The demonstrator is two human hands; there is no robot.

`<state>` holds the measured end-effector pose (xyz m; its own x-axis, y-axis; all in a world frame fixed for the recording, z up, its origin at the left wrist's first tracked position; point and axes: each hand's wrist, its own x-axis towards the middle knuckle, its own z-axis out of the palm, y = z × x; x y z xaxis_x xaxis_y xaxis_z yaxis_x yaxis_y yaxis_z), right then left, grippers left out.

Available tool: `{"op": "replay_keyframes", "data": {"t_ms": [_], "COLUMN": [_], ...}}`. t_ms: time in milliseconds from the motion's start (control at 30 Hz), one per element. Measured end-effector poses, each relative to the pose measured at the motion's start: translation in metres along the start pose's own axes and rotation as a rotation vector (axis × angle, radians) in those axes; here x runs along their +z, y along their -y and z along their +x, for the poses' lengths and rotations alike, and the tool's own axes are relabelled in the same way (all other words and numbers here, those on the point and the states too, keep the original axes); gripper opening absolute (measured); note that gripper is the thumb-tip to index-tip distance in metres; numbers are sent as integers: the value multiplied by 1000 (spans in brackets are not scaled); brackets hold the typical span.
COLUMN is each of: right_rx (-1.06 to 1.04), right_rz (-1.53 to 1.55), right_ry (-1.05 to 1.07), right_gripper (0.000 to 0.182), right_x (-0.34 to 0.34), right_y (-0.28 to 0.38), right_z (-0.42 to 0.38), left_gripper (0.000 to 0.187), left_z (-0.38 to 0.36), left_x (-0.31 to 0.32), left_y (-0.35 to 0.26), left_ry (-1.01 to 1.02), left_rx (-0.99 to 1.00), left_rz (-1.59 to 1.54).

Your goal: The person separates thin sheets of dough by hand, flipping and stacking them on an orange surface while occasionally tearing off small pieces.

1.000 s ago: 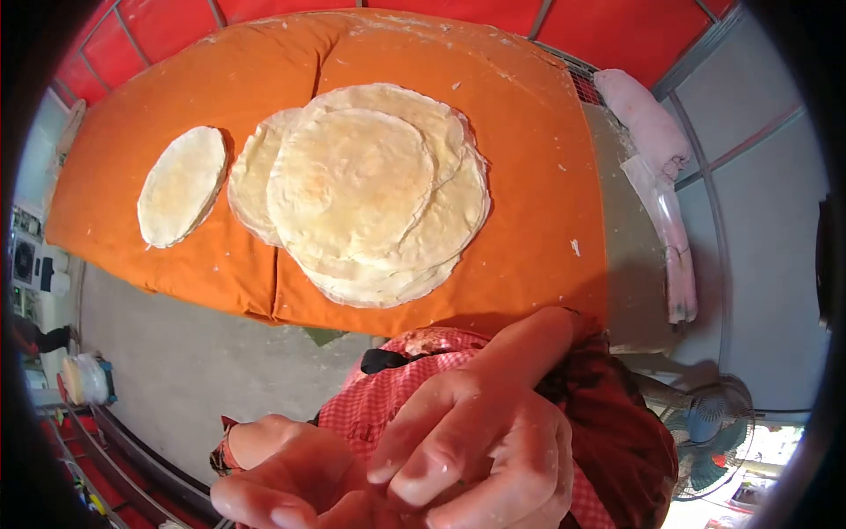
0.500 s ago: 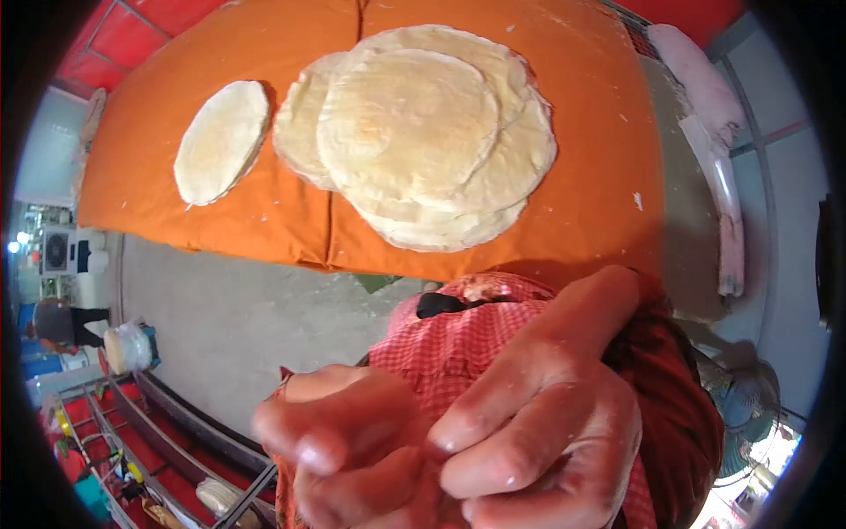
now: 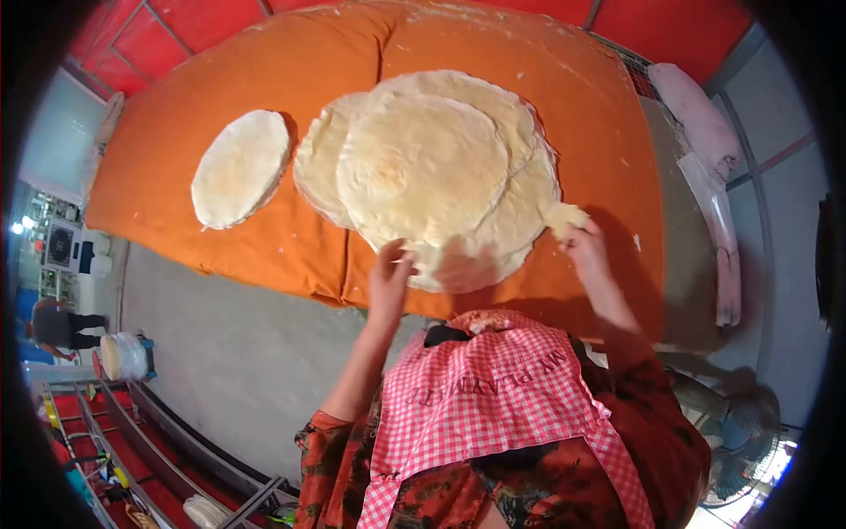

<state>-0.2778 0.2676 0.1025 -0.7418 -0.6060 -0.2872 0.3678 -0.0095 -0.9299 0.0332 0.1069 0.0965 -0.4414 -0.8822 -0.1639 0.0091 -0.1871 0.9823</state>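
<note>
Several thin, pale round flatbreads [image 3: 423,167] lie overlapped in a pile on an orange cloth [image 3: 608,141]. My right hand [image 3: 585,245] is at the pile's right edge, its fingers pinched on a pale flap of flatbread [image 3: 566,218]. Whether that flap is a raised edge or a separate piece is hard to tell. At the near-left edge of the pile, my left hand [image 3: 391,271] has its curled fingers closed on the rim of a flatbread. To the left, apart from the pile, lies another flatbread [image 3: 241,169].
A plastic-wrapped roll [image 3: 696,115] is beyond the cloth's right side. A fan [image 3: 745,436] stands at the lower right. Metal racks [image 3: 167,441] fill the lower left, with a wrapped bundle [image 3: 126,356] beside them. A person [image 3: 55,324] is at the far left.
Both hands have moved from close before the camera, where they were near each other, out to the pile's near edge and right edge. The view has shifted, and the apron shows more fully.
</note>
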Motion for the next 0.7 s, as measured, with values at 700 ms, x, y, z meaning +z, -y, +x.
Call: {"op": "replay_keyframes", "data": {"t_ms": [700], "right_rx": [-435], "right_rz": [-959], "right_ry": [253], "right_gripper": [29], "right_x": [35], "right_y": [-28], "right_z": [15], "left_gripper": [21], "left_z": [89], "left_x": [-39], "left_y": [42], "left_ry": [-209], "left_rx": [-355], "left_rz": [-675]}}
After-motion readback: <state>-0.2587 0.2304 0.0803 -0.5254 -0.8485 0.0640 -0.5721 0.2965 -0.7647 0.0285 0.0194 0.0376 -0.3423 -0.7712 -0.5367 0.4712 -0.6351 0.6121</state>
